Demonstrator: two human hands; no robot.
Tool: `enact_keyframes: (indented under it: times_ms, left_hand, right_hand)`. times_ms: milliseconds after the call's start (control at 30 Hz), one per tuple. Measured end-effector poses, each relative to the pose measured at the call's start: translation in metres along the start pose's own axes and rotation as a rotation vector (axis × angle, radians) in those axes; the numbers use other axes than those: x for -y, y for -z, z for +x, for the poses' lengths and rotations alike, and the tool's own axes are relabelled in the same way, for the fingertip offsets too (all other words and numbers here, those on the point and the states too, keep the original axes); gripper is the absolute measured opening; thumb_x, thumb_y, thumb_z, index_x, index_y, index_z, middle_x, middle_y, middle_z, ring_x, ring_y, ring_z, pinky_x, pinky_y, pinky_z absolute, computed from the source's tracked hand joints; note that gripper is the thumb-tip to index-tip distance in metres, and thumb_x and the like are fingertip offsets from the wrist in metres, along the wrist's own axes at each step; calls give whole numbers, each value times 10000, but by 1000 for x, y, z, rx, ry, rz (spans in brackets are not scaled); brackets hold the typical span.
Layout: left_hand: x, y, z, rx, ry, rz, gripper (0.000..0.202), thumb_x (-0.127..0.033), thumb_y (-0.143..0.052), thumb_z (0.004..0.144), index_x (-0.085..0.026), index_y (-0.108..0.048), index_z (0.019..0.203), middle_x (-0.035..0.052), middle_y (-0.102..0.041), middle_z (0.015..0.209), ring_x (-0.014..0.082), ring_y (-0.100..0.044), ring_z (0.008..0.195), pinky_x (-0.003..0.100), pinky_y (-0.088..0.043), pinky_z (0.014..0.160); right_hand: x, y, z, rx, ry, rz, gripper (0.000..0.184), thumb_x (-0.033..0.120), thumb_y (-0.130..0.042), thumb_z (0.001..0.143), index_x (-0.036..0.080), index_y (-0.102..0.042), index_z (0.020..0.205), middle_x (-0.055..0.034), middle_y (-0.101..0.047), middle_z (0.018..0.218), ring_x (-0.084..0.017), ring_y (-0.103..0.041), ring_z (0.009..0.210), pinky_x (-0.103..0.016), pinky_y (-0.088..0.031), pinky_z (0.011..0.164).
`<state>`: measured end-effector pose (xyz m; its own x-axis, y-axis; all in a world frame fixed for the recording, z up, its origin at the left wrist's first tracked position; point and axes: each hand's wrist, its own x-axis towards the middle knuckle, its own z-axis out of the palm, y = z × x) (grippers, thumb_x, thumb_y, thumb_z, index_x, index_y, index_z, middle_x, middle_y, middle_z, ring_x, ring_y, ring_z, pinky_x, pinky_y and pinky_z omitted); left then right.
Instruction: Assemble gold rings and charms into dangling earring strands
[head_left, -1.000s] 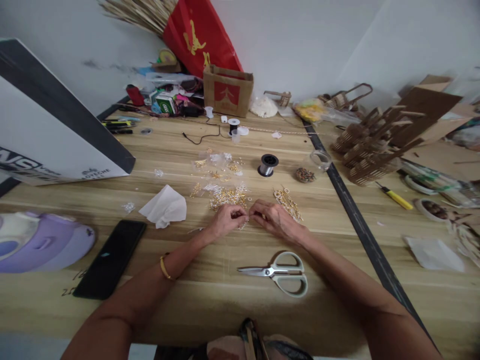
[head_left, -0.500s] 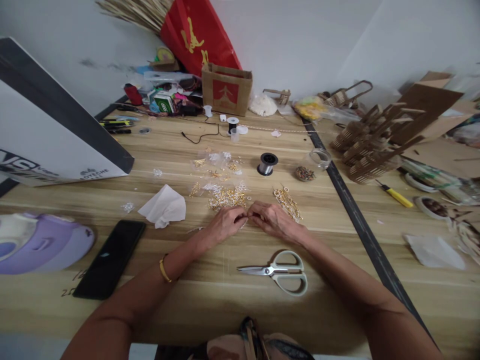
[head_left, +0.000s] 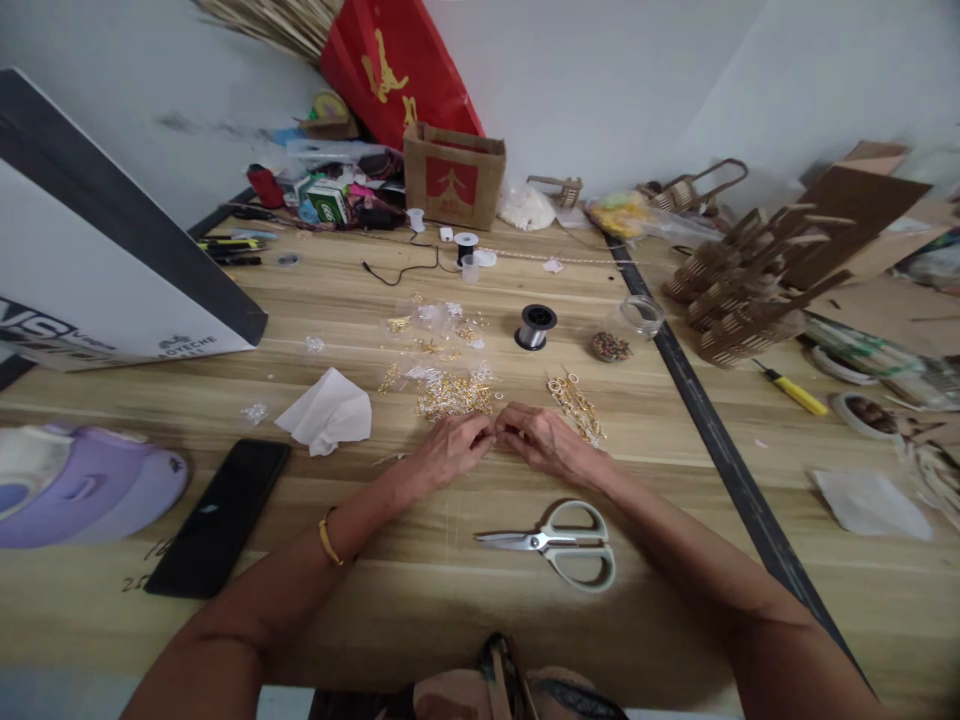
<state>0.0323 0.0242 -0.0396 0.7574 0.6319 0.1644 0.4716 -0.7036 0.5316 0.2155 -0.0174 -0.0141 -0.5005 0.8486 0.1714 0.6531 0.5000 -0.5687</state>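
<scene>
We record both bare hands at work low over a pale, wood-grained tabletop [head_left: 390, 610]. The left hand [head_left: 454, 447] has its thumb and fingertips drawn into a closed pinch; the right hand [head_left: 541, 440] mirrors it, fingers curled, the two sets of tips nearly meeting. Whatever may lie between them is too small for us to make out. A thin yellow band [head_left: 328, 540] circles the left forearm.

Just beyond the left hand we note a glittering heap of small gold and silver-toned pieces [head_left: 453, 394], loose and irregular in outline. Behind it are crinkled, transparent little plastic bags [head_left: 437, 318], with more gold bits scattered round them. Near the right hand, on its far side, lies a slender bundle of gold and whitish strands [head_left: 576, 410] with small rings at one end.

On the near side of the hands, scissors with smooth off-white loop handles and short metal blades [head_left: 551, 543] lie flat, tips toward our left. Farther back stands a spool of fine grey, shiny wire with black flanges [head_left: 535, 328]. To its right is a clear, glossy jar [head_left: 642, 315] with dark, multicoloured, grainy beads [head_left: 611, 347] at its bottom.

Left of the heap we log a creased, soft white sheet [head_left: 328, 412] and a flat, glossy black phone [head_left: 219, 518]. At the far right, brown slatted baskets with long handles [head_left: 739, 295] stand clustered together.
</scene>
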Motion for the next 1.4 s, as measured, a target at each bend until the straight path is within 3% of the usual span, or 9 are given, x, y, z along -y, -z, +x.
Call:
enact_keyframes:
  times_ms: [133, 333, 567, 733, 1033, 1400]
  left_hand:
    - [-2, 0, 0, 13, 18, -12, 134, -199, -462, 853, -158, -589, 857, 29, -627, 772, 156, -565, 715, 254, -402, 678]
    - [-4, 0, 3, 3, 95, -165, 119, -190, -491, 820, -151, -597, 779, 6, -595, 679, 131, -526, 638, 233, -378, 611]
    - [6, -3, 7, -11, 216, -691, 157, -258, -556, 778, -121, -589, 707, -20, -545, 551, 83, -486, 499, 191, -375, 500]
    - [10, -6, 8, -13, 299, -925, 185, -284, -639, 713, -110, -580, 687, -17, -557, 521, 77, -513, 464, 185, -418, 469]
    - [11, -8, 8, -31, 343, -872, 111, -203, -660, 681, -112, -597, 682, 10, -626, 573, 108, -605, 521, 207, -497, 521]
    - [10, -8, 9, -4, 412, -1043, 256, -298, -717, 657, -109, -547, 686, 20, -639, 589, 103, -609, 524, 212, -508, 522]
  right_hand:
    - [2, -1, 1, -21, -26, 86, 115, 118, -467, 866, 147, -577, 844, -40, -585, 778, -123, -531, 666, -217, -406, 615]
    - [-1, -4, -1, 16, -202, 333, 88, 168, -472, 865, 154, -553, 836, -7, -616, 673, -110, -558, 587, -200, -408, 546]
    - [-5, -12, 0, -3, -358, 719, 129, 271, -520, 849, 146, -529, 818, -47, -670, 698, -151, -664, 630, -220, -480, 549]
    - [-5, -16, 0, -55, -367, 696, 160, 303, -522, 849, 154, -529, 791, -43, -673, 684, -149, -655, 615, -222, -481, 536]
    - [0, -13, 0, -74, -341, 570, 152, 279, -497, 867, 153, -543, 796, -32, -671, 687, -139, -643, 615, -210, -460, 541]
    - [1, -13, 0, -82, -331, 559, 126, 257, -499, 857, 152, -530, 792, -31, -651, 684, -140, -633, 616, -214, -464, 542]
